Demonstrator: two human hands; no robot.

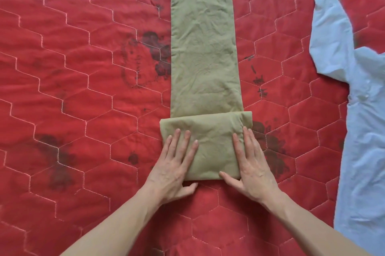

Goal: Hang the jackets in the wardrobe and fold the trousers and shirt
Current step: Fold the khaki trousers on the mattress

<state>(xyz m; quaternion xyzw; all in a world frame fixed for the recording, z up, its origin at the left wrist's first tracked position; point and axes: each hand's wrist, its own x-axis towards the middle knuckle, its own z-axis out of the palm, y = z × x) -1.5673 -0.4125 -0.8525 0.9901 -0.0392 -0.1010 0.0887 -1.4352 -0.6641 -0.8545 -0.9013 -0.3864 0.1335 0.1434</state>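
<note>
Head view: both hands pressing the first fold of the trousers

Head camera is showing the left hand (176, 159) and the right hand (249, 161) lying palm-down with fingers straight and slightly spread, gripping nothing, flattening the near folded end of the olive-green cotton trousers (205, 51). Each thumb is sitting at the near crease, the left one just under the fold's front edge and the right one along it. The fingertips are reaching toward the far edge of the folded flap, which is overlapping the long part of the legs.

Beyond the hands, the trousers are stretching away as a narrow, wrinkled strip, legs stacked one on the other, hems at the far end where the layers are sitting slightly askew. They are lying in the middle of the red quilted bedspread with hexagon stitching and dark printed blotches (83, 80). The pale blue shirt (354, 93) is lying spread and rumpled well to the right, not yet folded. No jackets or wardrobe are showing.

As a judgement, the fold is only begun. The flap is sticking out wider than the leg strip on both sides, so further folds may be coming out crooked. The soft quilt is giving under pressure, so creases may be setting poorly and the bundle may be springing open once the hands lift.
</note>
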